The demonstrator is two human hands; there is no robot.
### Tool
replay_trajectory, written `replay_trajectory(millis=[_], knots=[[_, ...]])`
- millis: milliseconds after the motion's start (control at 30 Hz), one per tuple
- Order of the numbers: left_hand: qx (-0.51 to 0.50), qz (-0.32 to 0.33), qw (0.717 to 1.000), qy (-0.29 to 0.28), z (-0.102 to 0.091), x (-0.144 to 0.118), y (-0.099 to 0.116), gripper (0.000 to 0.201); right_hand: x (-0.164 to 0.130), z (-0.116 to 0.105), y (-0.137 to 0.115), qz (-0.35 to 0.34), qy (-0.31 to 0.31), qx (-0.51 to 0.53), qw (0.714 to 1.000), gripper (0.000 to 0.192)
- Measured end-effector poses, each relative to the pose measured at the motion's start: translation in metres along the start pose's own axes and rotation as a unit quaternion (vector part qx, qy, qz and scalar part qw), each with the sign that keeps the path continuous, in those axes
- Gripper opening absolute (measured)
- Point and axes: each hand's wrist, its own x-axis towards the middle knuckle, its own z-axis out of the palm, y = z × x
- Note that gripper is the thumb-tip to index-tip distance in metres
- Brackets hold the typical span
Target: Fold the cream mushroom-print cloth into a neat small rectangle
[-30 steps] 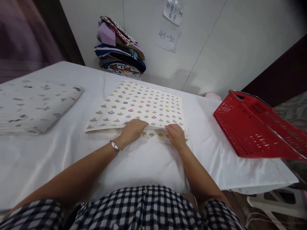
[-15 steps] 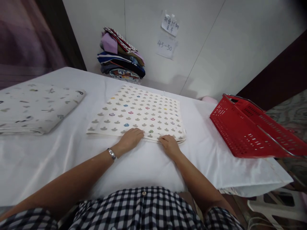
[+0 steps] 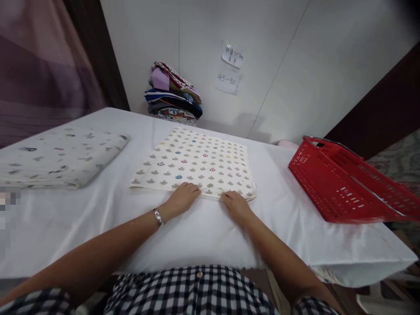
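A folded white cloth (image 3: 197, 162) with grey and coloured mushroom-like prints lies flat in front of me. My left hand (image 3: 184, 197), with a silver bracelet at its wrist, is at the middle of the cloth's near edge, fingers curled over it. To its right, my right hand (image 3: 236, 204) holds the same edge close to the near right corner. Both thumbs are mostly hidden. Layers of fabric show along the edge between and beside my hands.
Another folded white printed cloth (image 3: 65, 157) lies to the left on the white-covered table (image 3: 210, 245). A stack of folded fabrics (image 3: 173, 96) stands at the back by the wall. At the right is a red plastic basket (image 3: 331, 188). Paper notes (image 3: 229, 82) hang on the wall.
My view has tilted up slightly, so everything sits a little lower in the picture. Both hands keep their places at the cloth's near edge.
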Motion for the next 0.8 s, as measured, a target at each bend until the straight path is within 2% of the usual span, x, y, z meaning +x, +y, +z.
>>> replay_trajectory(millis=[100, 200, 333, 400, 500, 633, 800], knots=[[0.042, 0.008, 0.999, -0.007, -0.003, 0.007, 0.004, 0.027, 0.004, 0.002, -0.001, 0.008, -0.008, -0.058, 0.998, 0.035], [0.071, 0.015, 0.997, -0.013, -0.014, 0.015, 0.005, 0.026, 0.009, -0.005, 0.003, 0.015, -0.018, -0.087, 0.996, 0.032], [0.077, -0.013, 0.996, 0.054, -0.026, 0.013, 0.002, 0.031, 0.011, -0.021, 0.011, 0.026, 0.043, -0.086, 0.995, 0.034], [0.063, -0.006, 0.996, 0.066, -0.024, 0.007, 0.002, 0.031, 0.008, -0.023, 0.012, 0.023, 0.033, -0.091, 0.995, 0.031], [0.047, 0.013, 0.998, 0.045, -0.014, -0.002, 0.004, 0.030, -0.001, -0.014, 0.010, 0.019, -0.019, -0.093, 0.995, 0.023], [0.038, -0.014, 0.999, 0.036, -0.004, -0.008, 0.009, 0.031, -0.011, -0.001, 0.008, 0.023, -0.001, -0.072, 0.997, 0.027], [0.000, -0.053, 0.999, 0.009, -0.001, -0.009, 0.012, 0.031, -0.019, 0.002, 0.009, 0.027, -0.006, -0.049, 0.998, 0.035]])
